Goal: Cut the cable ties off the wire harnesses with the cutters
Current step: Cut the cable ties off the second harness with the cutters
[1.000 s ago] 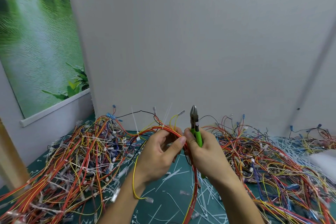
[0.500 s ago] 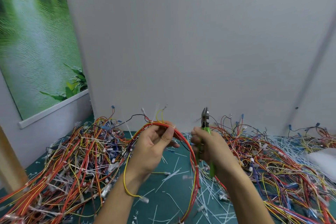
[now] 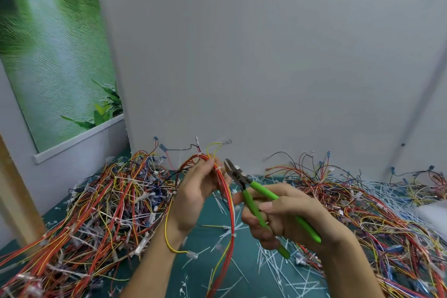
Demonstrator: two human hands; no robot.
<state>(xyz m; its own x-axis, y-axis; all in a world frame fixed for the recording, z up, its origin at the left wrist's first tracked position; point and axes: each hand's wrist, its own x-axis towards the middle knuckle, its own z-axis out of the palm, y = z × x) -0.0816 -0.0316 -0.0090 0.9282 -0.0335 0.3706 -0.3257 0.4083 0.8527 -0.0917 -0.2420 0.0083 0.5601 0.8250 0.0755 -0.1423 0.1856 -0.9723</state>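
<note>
My left hand [image 3: 193, 191] grips a red and yellow wire harness [image 3: 228, 203] near its top bend, and the bundle hangs down in a loop over the green mat. A white cable tie [image 3: 219, 167] wraps the bundle just right of my fingers. My right hand [image 3: 287, 215] holds green-handled cutters [image 3: 256, 191], tilted with the steel jaws pointing up and left. The jaws are slightly apart and their tips sit right beside that tie.
A large tangle of harnesses [image 3: 96, 205] covers the mat on the left, and another heap [image 3: 377, 203] lies on the right. Cut white ties [image 3: 285, 266] litter the green mat [image 3: 205, 266]. A grey wall stands close behind.
The cutters tipped from upright to leaning left, and their jaws came up to the harness beside my left fingers. My right hand dropped lower and turned.
</note>
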